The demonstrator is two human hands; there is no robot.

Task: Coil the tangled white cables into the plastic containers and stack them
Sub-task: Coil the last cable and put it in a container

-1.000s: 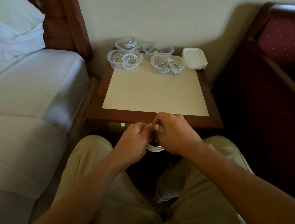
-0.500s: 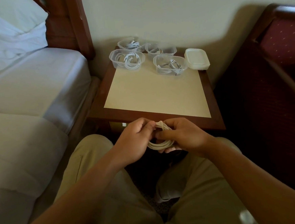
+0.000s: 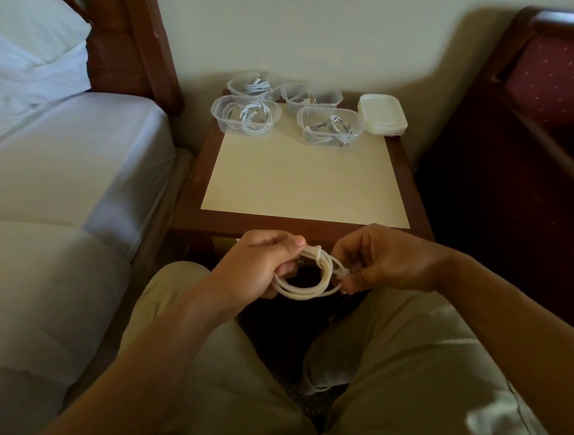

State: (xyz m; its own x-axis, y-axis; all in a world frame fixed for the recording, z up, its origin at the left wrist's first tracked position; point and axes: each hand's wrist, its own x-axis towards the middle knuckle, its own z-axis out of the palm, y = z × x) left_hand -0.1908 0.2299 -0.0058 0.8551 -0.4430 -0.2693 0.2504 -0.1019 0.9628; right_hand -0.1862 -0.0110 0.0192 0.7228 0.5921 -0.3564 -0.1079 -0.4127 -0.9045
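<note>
White cable point(image 3: 312, 277), wound into a small loose coil, hangs between the person's two hands above the lap, just in front of the near edge of the wooden bedside table with its cream top point(image 3: 297, 185). A white-sheeted bed point(image 3: 51, 160) lies to the left. Both forearms reach forward from the bottom corners. The left hand point(image 3: 259, 271) is palm-inward, fingers curled round the coil's left side, thumb lying along the top. The right hand point(image 3: 381, 261) pinches the coil's right side between thumb and fingertips. At the table's far end stand four clear plastic containers point(image 3: 246, 115), each holding coiled cable, beside a stack of white lids point(image 3: 382, 113).
</note>
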